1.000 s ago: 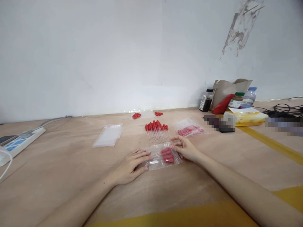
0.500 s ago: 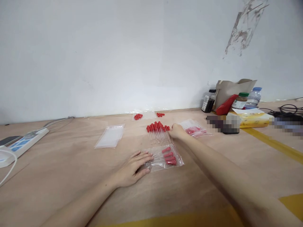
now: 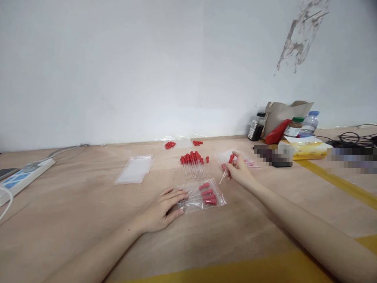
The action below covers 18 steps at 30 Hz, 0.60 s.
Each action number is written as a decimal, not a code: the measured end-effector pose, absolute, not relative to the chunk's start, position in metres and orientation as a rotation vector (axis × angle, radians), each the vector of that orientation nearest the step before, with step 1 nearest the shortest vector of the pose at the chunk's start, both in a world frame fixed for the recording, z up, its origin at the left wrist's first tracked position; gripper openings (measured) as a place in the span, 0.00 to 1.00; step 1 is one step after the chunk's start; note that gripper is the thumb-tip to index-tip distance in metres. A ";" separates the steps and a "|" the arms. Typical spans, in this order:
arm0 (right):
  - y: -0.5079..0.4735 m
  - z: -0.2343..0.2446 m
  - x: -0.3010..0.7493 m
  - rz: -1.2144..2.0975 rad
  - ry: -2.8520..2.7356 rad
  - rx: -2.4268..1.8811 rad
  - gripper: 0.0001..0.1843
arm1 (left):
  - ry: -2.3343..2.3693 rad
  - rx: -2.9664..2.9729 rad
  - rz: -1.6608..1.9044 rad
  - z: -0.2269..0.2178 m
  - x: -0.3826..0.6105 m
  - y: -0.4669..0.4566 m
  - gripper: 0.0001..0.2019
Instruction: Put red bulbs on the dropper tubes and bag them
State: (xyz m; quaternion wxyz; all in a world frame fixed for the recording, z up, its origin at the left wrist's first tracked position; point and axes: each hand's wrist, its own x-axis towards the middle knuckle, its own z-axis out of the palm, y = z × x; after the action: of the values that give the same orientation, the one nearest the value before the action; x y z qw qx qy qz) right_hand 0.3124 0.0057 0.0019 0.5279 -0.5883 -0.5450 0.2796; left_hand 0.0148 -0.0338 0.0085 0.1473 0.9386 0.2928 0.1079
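My left hand (image 3: pixel 165 208) lies flat with its fingers stretched out. Its fingertips rest on the left end of a clear zip bag (image 3: pixel 193 206) that contains several red-bulbed droppers. Between the fingers of my right hand (image 3: pixel 241 171) is one glass dropper (image 3: pixel 231 158), its red bulb up and its thin tip slanting down to the left. Just left of that hand, a row of droppers (image 3: pixel 193 159) lies with red bulbs toward the wall. Partly hidden behind the right hand is a pile of filled bags (image 3: pixel 251 163).
A stack of flat clear bags (image 3: pixel 134 169) lies on the left. Loose red bulbs (image 3: pixel 170 145) sit near the wall. On the far left is a power strip (image 3: pixel 26 179). Bottles (image 3: pixel 256 127), a grey bag (image 3: pixel 282 112) and a yellow tissue pack (image 3: pixel 312 149) stand at the right.
My right hand has taken a dropper from the right side of the row and moved right with it. My left hand stays on the bag. The view has shifted slightly.
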 end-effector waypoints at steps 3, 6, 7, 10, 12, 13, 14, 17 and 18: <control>-0.008 -0.011 0.307 0.729 -1.111 -1.279 0.33 | 0.840 2.702 0.313 0.009 0.015 -0.034 0.20; -0.010 -0.019 0.300 0.763 -1.044 -1.228 0.33 | 0.849 2.714 0.300 0.010 0.015 -0.035 0.20; -0.010 -0.021 0.298 0.778 -1.036 -1.219 0.33 | 0.854 2.717 0.295 0.009 0.015 -0.034 0.20; -0.010 -0.025 0.294 0.822 -1.030 -1.205 0.33 | 0.855 2.724 0.289 0.009 0.015 -0.034 0.20; -0.013 -0.027 0.292 0.844 -1.052 -1.208 0.32 | 0.852 2.725 0.290 0.009 0.015 -0.034 0.20; -0.015 -0.027 0.292 0.851 -1.070 -1.208 0.32 | 0.852 2.724 0.290 0.009 0.015 -0.034 0.20; -0.017 -0.027 0.292 0.856 -1.084 -1.206 0.32 | 0.855 2.724 0.291 0.009 0.015 -0.034 0.20; -0.023 -0.026 0.292 0.888 -1.077 -1.185 0.30 | 0.857 2.721 0.288 0.010 0.015 -0.035 0.20; -0.024 -0.026 0.293 0.903 -1.055 -1.176 0.29 | 0.855 2.721 0.292 0.010 0.015 -0.035 0.20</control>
State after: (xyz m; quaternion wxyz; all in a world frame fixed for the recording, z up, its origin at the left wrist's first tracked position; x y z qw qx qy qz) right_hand 0.2925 -0.0238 -0.0256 0.6139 -0.5100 -0.4578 0.3918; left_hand 0.0153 -0.0350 0.0104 0.1370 0.9401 0.2953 0.1008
